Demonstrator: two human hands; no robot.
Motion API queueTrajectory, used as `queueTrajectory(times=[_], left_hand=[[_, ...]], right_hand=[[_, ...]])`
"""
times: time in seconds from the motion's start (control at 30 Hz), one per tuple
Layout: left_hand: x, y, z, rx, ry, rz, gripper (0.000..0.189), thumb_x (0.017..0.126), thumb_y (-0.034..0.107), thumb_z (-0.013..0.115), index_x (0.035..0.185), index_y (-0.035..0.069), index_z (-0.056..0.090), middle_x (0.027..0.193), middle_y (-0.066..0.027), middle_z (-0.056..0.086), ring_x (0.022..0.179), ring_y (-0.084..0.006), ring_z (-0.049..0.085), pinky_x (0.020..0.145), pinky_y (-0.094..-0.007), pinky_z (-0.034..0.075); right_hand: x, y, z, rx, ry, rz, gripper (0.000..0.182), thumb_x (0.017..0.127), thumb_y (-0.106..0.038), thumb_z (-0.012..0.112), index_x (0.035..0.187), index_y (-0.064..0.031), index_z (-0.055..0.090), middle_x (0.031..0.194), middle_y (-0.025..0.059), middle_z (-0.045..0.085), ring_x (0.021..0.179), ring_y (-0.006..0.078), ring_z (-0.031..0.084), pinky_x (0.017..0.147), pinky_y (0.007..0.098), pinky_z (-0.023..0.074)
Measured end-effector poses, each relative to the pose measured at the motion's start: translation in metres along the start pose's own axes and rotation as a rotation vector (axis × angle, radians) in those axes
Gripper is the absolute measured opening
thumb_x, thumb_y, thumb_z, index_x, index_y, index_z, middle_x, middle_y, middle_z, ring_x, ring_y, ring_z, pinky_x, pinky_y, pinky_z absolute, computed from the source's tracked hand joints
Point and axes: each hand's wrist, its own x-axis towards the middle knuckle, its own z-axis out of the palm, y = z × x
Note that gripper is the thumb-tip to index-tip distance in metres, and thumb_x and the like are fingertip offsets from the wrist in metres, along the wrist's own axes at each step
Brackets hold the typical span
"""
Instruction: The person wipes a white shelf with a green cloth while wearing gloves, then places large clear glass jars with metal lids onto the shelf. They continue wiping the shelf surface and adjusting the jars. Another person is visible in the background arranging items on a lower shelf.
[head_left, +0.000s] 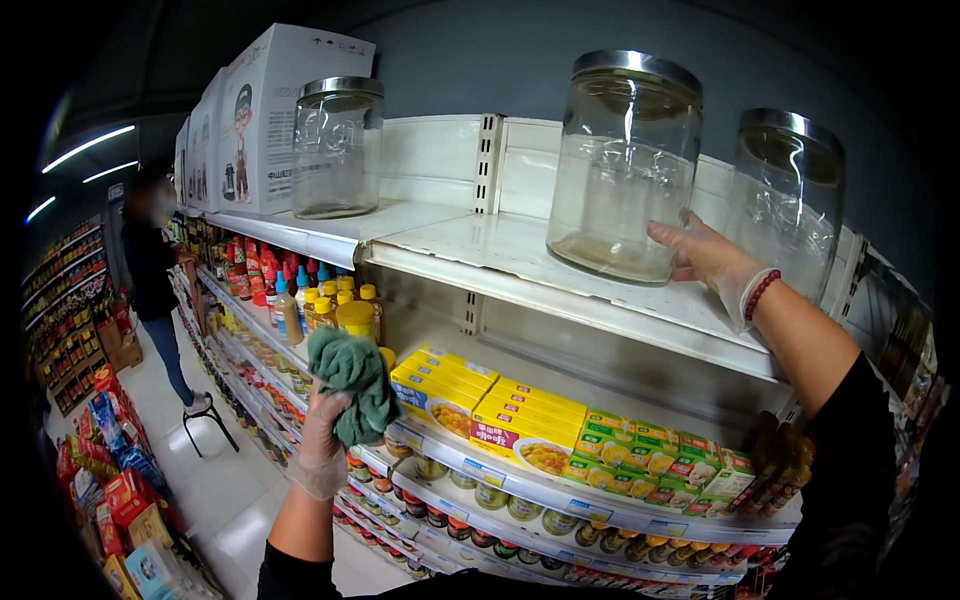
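Observation:
A crumpled green cloth (352, 386) is gripped in my left hand (324, 431), which wears a clear glove and is raised before the shelf of sauces. My right hand (709, 259), gloved too and with a beaded bracelet at the wrist, is against the lower right side of a large glass jar (619, 180). Its fingers are spread; whether they grip the jar is not clear. The jar stands upright on the white top shelf (465, 236), under a metal lid. Another lidded glass jar (784, 195) stands behind my right forearm, and a third glass jar (337, 154) is at the left.
White cartons (255, 127) stand left of the jars. Below are squeeze bottles (287, 315), yellow curry boxes (525, 431) and small green boxes (637, 457). A person (154, 285) stands on a black stool (210, 427) down the aisle. Packaged goods (124, 480) are piled at left.

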Motion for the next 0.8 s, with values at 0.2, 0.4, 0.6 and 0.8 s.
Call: queueTrajectory(times=[0.2,0.4,0.6,0.8], left_hand=[[0.057,0.023,0.027,0.262,-0.257,0.196,0.076,0.072,0.029,0.073,0.139,0.007,0.045,0.153,-0.0136,0.032,0.135,-0.0248,0.04,0.111,-0.0371,0.033],[0.104,0.038,0.006,0.873,-0.604,0.367,0.061,0.069,0.032,0.066,0.125,0.009,0.062,0.16,-0.0195,0.011,0.148,-0.0302,0.016,0.116,-0.0413,0.02],[0.119,0.042,0.024,1.151,-0.633,0.416,0.058,0.069,0.009,0.06,0.127,0.012,0.06,0.161,-0.0163,0.01,0.148,-0.031,0.015,0.115,-0.0386,0.024],[0.122,0.041,0.024,1.275,-0.591,0.422,0.053,0.07,0.008,0.061,0.123,0.011,0.061,0.161,-0.0124,0.014,0.145,-0.0295,0.026,0.112,-0.0348,0.032]], right_hand=[[0.021,-0.009,0.021,-0.019,-0.038,-0.007,0.126,0.071,-0.062,0.076,0.15,0.0033,0.003,0.148,0.0236,0.032,0.137,0.0321,0.036,0.101,0.036,0.0458],[0.03,-0.04,0.054,-0.06,-0.173,-0.106,0.122,0.076,-0.062,0.071,0.15,0.0049,0.001,0.149,0.0271,0.029,0.138,0.036,0.035,0.106,0.0412,0.0399],[0.066,-0.048,0.091,-0.061,-0.118,-0.135,0.122,0.075,-0.064,0.071,0.149,0.006,0.003,0.149,0.0283,0.026,0.138,0.0356,0.034,0.104,0.0411,0.0429],[0.088,-0.065,0.118,-0.107,-0.122,-0.095,0.129,0.073,-0.065,0.072,0.148,0.0086,-0.002,0.149,0.0299,0.027,0.133,0.0335,0.042,0.095,0.0308,0.0507]])
